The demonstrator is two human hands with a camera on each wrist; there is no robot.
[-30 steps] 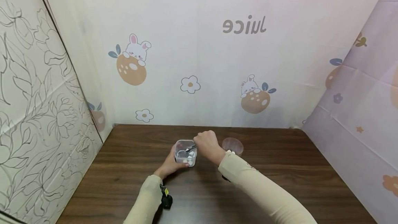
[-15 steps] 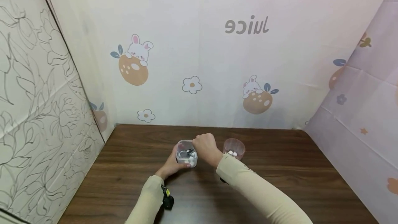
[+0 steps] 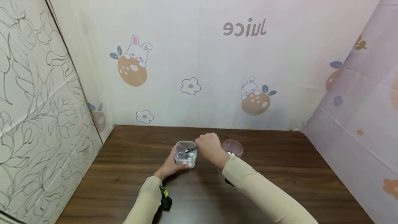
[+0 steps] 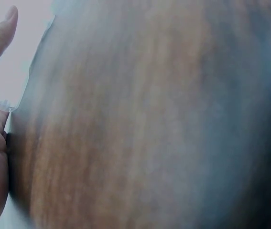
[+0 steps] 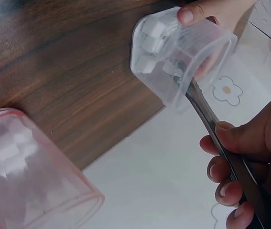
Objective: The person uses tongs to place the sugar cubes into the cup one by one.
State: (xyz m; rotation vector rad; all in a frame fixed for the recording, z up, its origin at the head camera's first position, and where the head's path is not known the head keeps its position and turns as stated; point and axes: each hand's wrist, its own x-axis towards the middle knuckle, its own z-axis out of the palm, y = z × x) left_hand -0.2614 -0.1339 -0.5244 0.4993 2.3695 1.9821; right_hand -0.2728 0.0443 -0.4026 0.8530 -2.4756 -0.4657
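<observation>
My left hand (image 3: 169, 167) grips a clear square plastic container (image 3: 178, 159) from its left side, thumb across the near wall. Several white cubes (image 5: 152, 44) lie in the bottom, seen through the wall in the right wrist view. In my right hand (image 3: 210, 149) is a pair of dark metal tongs (image 5: 203, 106), pinched between thumb and fingers. Their tips reach inside the container, close to a cube. The left wrist view shows only the left thumb (image 4: 0, 38), part of the palm and an overexposed container wall.
A clear pinkish plastic cup (image 3: 233, 146) stands right of the container, with white cubes in it; my right sleeve (image 3: 245, 172) partly covers it. The brown wooden table (image 3: 130, 158) ends at a printed cloth backdrop (image 3: 168, 61).
The head view has shifted slightly. My right hand and sleeve have moved a little, and the sleeve hides more of the cup than half a second ago. The left hand keeps its hold.
</observation>
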